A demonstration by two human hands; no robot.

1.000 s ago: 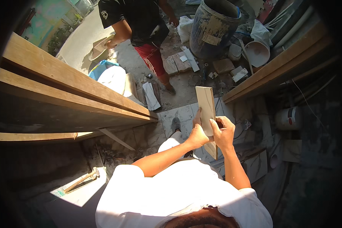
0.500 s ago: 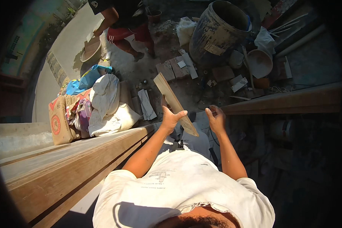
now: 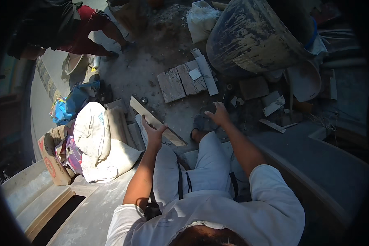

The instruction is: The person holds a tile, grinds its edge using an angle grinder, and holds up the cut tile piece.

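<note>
My left hand [image 3: 153, 135] is closed around the middle of a short, narrow wooden board [image 3: 174, 138]. The board slants from upper left to lower right in front of my left knee. Some of my fingers are hidden behind it. To the right, apart from the board, my right hand [image 3: 220, 116] is held out above my right foot with nothing in it. Its thumb and fingers are spread apart.
Two brown slabs [image 3: 171, 85] lie ahead on the dirt floor beside pale tile strips [image 3: 208, 74]. A big stained drum [image 3: 250, 39] stands at the far right. White sacks [image 3: 92, 127] and a paper bag [image 3: 53, 160] are piled left. Another person [image 3: 80, 24] stands far left.
My view has tilted and shifted, so my legs now show. The board remains in my left hand, lower and further left. My right fingers have spread. The other person appears further left, bent over.
</note>
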